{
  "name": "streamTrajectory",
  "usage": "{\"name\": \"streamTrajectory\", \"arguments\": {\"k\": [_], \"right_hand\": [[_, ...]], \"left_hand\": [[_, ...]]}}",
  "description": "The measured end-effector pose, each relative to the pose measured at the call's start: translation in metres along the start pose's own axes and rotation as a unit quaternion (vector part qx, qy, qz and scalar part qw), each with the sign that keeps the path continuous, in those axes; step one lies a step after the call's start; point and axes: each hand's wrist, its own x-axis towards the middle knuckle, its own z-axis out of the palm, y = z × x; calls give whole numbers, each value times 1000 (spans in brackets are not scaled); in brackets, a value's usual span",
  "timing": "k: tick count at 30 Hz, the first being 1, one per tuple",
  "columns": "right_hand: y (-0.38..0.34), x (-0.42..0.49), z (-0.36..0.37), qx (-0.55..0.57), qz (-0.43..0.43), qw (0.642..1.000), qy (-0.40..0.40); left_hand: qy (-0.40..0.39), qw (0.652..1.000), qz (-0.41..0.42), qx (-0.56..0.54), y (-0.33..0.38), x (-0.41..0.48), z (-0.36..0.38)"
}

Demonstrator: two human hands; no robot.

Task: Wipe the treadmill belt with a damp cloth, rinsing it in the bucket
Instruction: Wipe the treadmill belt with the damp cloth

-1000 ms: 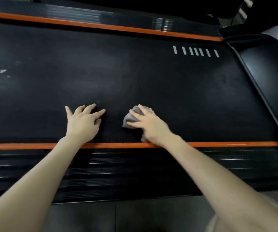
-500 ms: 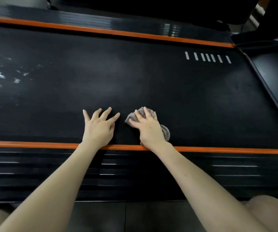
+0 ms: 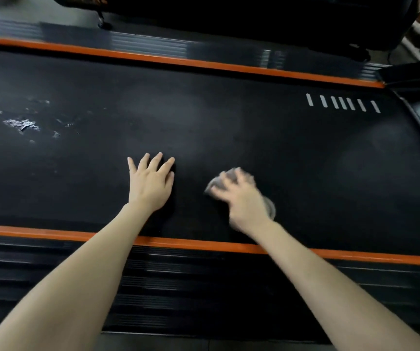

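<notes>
1. beside the near orange strip (image 3: 178, 241) of the treadmill belt (image 3: 229, 122), the right hand (image 3: 244, 198) lies over the bunched grey cloth (image 3: 214, 184). its fingers are spread across the top, pressing the cloth to the belt, and blur hides any curl round it.
2. the left hand (image 3: 150, 183) rests flat on the belt near the cloth, fingers straight and splayed, holding nothing. it looks like a brace.
3. the step in hand, as i judge it, is a wiping stroke on the near middle of the belt. no bucket is in view, so this is not a rinse.
4. a patch of white flecks (image 3: 23, 124) sits far to the left, well apart from the cloth, and looks unwiped.
5. the next move probably calls for firm pressure carried leftward toward the flecks, with the bracing hand shifted out of the path.
</notes>
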Motion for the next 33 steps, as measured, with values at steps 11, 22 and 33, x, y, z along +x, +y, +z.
{"name": "streamTrajectory", "arguments": {"k": [11, 22, 33], "right_hand": [[77, 88, -30, -14, 199, 980, 2], [68, 66, -22, -43, -139, 989, -20], [12, 63, -7, 54, -93, 994, 5]], "left_hand": [[21, 1000, 10, 2, -1, 3, 12], [17, 1000, 7, -1, -1, 2, 11], [3, 1000, -4, -8, 0, 4, 7]]}}
